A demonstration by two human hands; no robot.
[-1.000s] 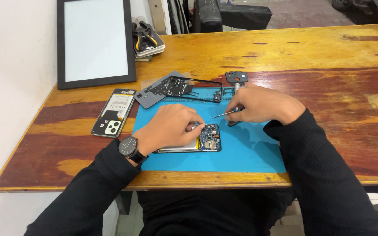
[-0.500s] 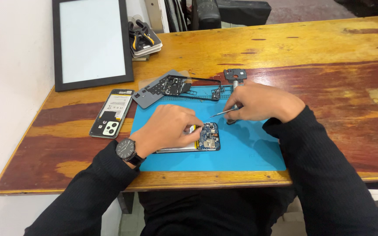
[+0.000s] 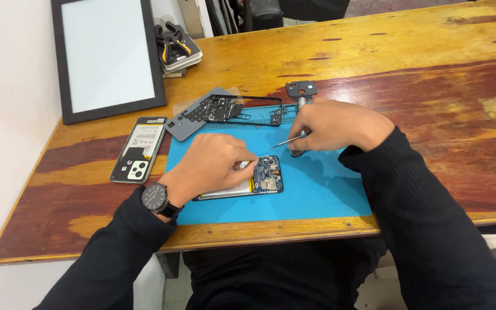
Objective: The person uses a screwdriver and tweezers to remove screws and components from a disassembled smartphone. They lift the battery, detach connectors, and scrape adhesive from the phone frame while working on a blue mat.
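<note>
1. Left hand (image 3: pixel 216 161) lies palm-down on the opened phone (image 3: pixel 247 181), fingers curled over its left and middle part, pressing it to the blue mat (image 3: pixel 317 189). It grips nothing else; it simply pins the phone flat. A dark wristwatch (image 3: pixel 155 198) sits on that wrist.
2. Right hand (image 3: pixel 337 123) is closed in a pinch on thin metal tweezers (image 3: pixel 285 141). Their tip points left and slightly down, toward the phone's exposed end.
3. Phone position: on the mat, near the table's front edge, long axis running left to right. Its bare circuit board (image 3: pixel 268 175) is at the right end, uncovered by the left hand.
4. Key relation: the circuit board lies just below and left of the tweezer tip, near but not touching. Right hand is the one nearer that end; left hand is already on the phone body.
5. Back edge of the mat: a black phone frame (image 3: pixel 248 109) with a grey plate (image 3: pixel 193 117) beside it, and a small dark part (image 3: pixel 300 89) on bare wood just beyond.
6. Left of the mat: a phone back cover (image 3: pixel 139 149), inner side up.
7. Back left corner of the table (image 3: pixel 409 51): a framed white panel (image 3: pixel 107 54) leaning on the wall, and a small stack carrying pliers (image 3: pixel 173 49).
8. No containers seen; loose parts lie straight on mat or wood.
</note>
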